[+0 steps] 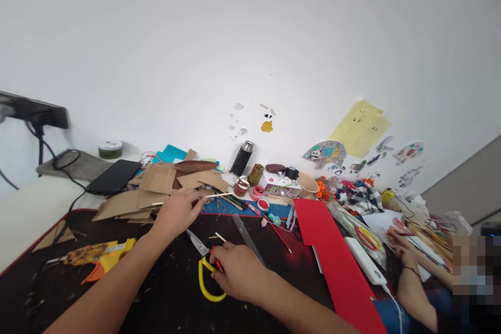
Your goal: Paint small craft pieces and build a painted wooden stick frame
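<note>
My left hand [179, 212] is over the cardboard pile at the mat's far edge, its fingers pinching a thin wooden stick [219, 195] that lies roughly level. Lower down, my right hand [241, 273] has its fingers curled round a small red object [217, 259], mostly hidden by the hand. Under those fingers are scissors [212, 295] with yellow handles, blades pointing up and left. A short piece of stick [220, 237] shows just past the right knuckles; whether it is held I cannot tell. A metal ruler [245, 235] lies beyond that hand.
A yellow glue gun [113, 257] lies at left, near cardboard pieces [156, 180]. Jars and a black flask [241, 159] stand by the wall. Red card [332, 266] and a white power strip [365, 260] lie at right, beside another person's hands [407, 245].
</note>
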`<act>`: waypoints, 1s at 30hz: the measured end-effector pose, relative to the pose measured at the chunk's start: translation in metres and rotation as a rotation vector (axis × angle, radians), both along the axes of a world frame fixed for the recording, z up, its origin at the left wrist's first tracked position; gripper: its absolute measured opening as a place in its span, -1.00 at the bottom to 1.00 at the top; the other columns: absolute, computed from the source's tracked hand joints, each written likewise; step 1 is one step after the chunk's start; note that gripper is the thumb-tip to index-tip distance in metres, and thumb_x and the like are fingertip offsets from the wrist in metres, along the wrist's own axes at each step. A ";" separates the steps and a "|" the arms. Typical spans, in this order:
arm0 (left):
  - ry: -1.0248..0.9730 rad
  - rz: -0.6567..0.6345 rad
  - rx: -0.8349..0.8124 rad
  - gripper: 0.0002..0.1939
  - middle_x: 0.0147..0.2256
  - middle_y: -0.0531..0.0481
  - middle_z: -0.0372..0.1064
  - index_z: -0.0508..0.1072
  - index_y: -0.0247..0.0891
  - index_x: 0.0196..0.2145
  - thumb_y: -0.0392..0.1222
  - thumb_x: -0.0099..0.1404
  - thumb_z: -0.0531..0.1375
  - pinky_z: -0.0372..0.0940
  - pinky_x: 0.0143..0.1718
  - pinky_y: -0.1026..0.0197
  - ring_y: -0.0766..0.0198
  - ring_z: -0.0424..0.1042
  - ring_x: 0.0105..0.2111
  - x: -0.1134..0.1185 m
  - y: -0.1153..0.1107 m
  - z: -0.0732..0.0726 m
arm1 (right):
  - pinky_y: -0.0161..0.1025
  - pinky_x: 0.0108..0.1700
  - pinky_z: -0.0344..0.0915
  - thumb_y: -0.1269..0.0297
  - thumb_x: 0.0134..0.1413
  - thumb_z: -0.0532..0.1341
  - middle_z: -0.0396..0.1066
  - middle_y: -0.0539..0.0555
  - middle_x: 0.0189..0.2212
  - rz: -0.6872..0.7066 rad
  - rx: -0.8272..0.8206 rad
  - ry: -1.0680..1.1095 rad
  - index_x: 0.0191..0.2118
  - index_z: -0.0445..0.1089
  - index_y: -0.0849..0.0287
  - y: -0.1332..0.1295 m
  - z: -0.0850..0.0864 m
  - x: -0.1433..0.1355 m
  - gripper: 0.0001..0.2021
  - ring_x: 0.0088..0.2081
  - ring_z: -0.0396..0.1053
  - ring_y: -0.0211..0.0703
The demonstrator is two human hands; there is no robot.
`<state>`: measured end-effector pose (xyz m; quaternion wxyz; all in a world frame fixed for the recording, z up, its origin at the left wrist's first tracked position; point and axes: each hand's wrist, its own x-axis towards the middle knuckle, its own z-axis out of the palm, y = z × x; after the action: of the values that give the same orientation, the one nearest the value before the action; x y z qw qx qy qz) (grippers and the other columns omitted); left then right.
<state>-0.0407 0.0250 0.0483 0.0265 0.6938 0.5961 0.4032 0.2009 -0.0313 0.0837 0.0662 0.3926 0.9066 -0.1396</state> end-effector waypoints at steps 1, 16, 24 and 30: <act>-0.012 -0.002 -0.003 -0.56 -0.19 -0.21 0.71 0.72 -0.14 -0.22 0.07 0.48 0.07 0.40 -0.01 -0.04 -0.10 0.60 -0.13 0.000 0.000 0.001 | -0.14 -0.06 0.43 0.27 0.26 0.38 0.64 0.20 -0.02 0.000 -0.007 0.034 0.06 0.58 0.10 0.000 -0.003 0.001 -0.72 -0.07 0.63 0.10; -0.425 -0.076 -0.174 -0.45 -0.16 -0.08 0.75 0.73 -0.10 -0.23 0.34 0.34 0.13 0.43 -0.07 0.06 -0.08 0.65 -0.12 0.002 -0.005 0.017 | -0.44 -0.66 -0.01 -0.10 -0.07 0.56 0.39 -0.13 -0.53 -0.624 -0.759 1.233 -0.30 0.34 0.12 0.011 -0.046 0.012 -0.49 -0.66 0.18 -0.39; -0.580 -0.201 -0.328 -0.49 -0.41 -0.04 0.64 0.71 -0.15 -0.37 0.35 0.23 0.26 0.35 -0.30 0.13 0.07 0.52 -0.37 0.008 -0.008 0.023 | -0.45 -0.68 -0.05 -0.05 -0.05 0.58 0.45 -0.04 -0.43 -0.621 -0.964 1.597 -0.24 0.38 0.15 0.012 -0.022 0.001 -0.50 -0.63 0.18 -0.40; -0.807 -0.265 -0.465 -0.50 -0.59 0.06 0.37 0.70 -0.21 -0.36 0.32 0.16 0.33 0.10 -0.46 0.22 0.23 0.29 -0.53 0.014 -0.012 0.024 | -0.43 -0.69 -0.08 -0.14 -0.05 0.56 0.44 -0.07 -0.46 -0.567 -1.151 1.520 -0.18 0.39 0.15 0.010 -0.026 -0.013 -0.45 -0.67 0.18 -0.40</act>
<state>-0.0266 0.0134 0.0724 0.4610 0.5276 0.5190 0.4896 0.1883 -0.0210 0.0579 -0.3877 0.3091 0.3751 -0.7832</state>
